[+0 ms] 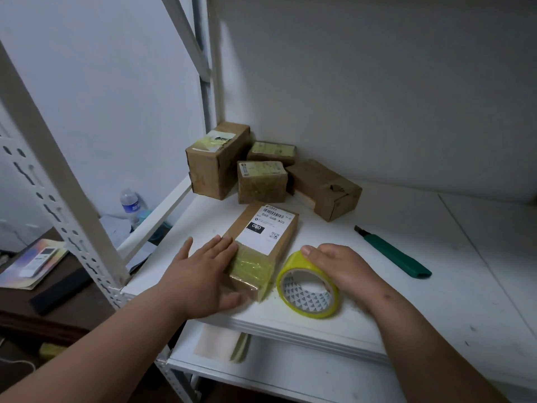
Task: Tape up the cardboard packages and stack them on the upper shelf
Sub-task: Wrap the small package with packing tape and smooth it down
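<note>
Item: flat box (263, 242), in the middle of taping, lying on the white shelf (406, 301) under and just beyond the left hand (203, 271).

Hands: the left hand is pressing down on the box's near end, fingers straight and spread over the yellow tape (251, 267). The right hand (338, 267) is curling round the tape roll (308, 283), thumb on top of the rim, just to the right of the box.

Handling note, as a judgement: the strip is looking joined to the roll at the box's lower right edge, so the left palm should be keeping the box pinned while the right hand is pulling the roll taut and low. Smoothing outward from the palm should be avoiding wrinkles. The green knife (392, 251) is lying beyond the right hand, well apart, for the cut.

Appearance: brown cardboard, thin and oblong, white shipping label with barcode on the far half, glossy yellow-green tape banding the near half, slightly creased.

Other stock: four boxes (261, 175) are sitting grouped in the far corner, beyond both hands, some showing yellow tape.
</note>
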`<move>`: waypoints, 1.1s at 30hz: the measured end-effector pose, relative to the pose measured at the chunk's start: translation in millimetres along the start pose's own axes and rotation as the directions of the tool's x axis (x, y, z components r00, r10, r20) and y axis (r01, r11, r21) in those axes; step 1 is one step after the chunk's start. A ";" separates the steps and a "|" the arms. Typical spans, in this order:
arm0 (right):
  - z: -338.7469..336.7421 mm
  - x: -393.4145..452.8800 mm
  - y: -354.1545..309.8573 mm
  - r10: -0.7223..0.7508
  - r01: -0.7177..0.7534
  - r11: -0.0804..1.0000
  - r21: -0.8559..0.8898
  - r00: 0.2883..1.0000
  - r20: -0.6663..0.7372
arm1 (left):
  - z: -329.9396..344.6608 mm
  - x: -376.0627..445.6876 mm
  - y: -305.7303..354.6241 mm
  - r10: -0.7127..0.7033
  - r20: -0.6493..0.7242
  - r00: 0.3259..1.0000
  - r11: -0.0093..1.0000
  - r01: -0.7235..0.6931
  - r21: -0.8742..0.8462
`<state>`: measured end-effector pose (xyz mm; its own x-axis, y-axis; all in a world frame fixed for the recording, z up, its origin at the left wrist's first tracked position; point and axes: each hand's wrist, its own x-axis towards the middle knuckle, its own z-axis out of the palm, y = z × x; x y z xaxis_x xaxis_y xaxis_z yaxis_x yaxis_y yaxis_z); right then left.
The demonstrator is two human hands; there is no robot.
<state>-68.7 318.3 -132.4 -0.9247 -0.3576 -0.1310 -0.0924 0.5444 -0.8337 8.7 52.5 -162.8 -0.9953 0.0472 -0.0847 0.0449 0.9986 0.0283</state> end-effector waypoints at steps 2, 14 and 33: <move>-0.1 -0.5 -3.2 0.000 0.000 0.999 -0.033 1.000 0.001 | -5.2 -1.5 10.3 0.007 0.059 0.998 0.998 -0.010 0.058; 4.4 -7.0 -5.2 0.015 -0.014 0.999 -0.034 1.000 0.018 | 13.6 4.2 47.3 0.058 0.002 0.998 0.997 -0.058 0.044; -0.9 -6.9 -46.5 -0.207 0.129 0.644 0.754 0.978 0.009 | -28.6 -12.6 29.9 0.013 -0.150 0.989 0.375 -0.144 -0.916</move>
<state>-58.3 296.1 -92.2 -0.8822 -0.4693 0.0394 0.0996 -0.2676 -0.9584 20.2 81.1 -132.5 -0.9962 0.0559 0.0665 0.0819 0.3455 0.9348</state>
